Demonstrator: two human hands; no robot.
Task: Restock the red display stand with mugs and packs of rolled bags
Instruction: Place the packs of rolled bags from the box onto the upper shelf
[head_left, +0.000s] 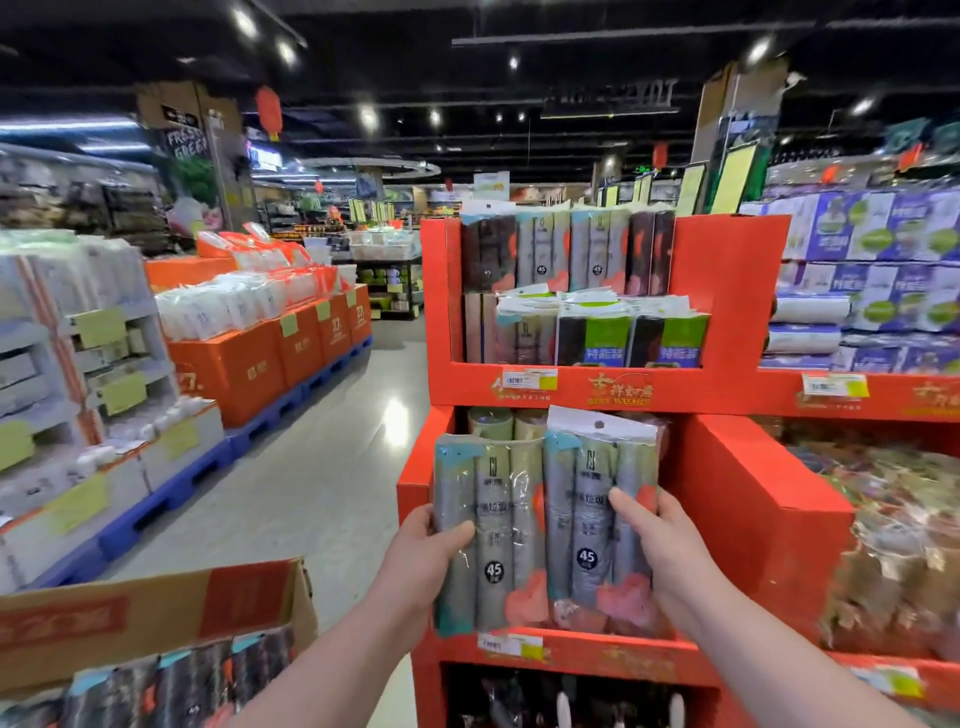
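Gripping the left pack (493, 530) with my left hand (421, 551), thumb curled over the front, arm stretched forward; my right hand (670, 545) grips the right pack (592, 519) likewise. Both are crinkly clear plastic over grey rolls, held at the red display stand (753, 499).

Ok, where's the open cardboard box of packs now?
Head view, bottom left: the cardboard box sits left of the red display stand, below and left of the left hand.
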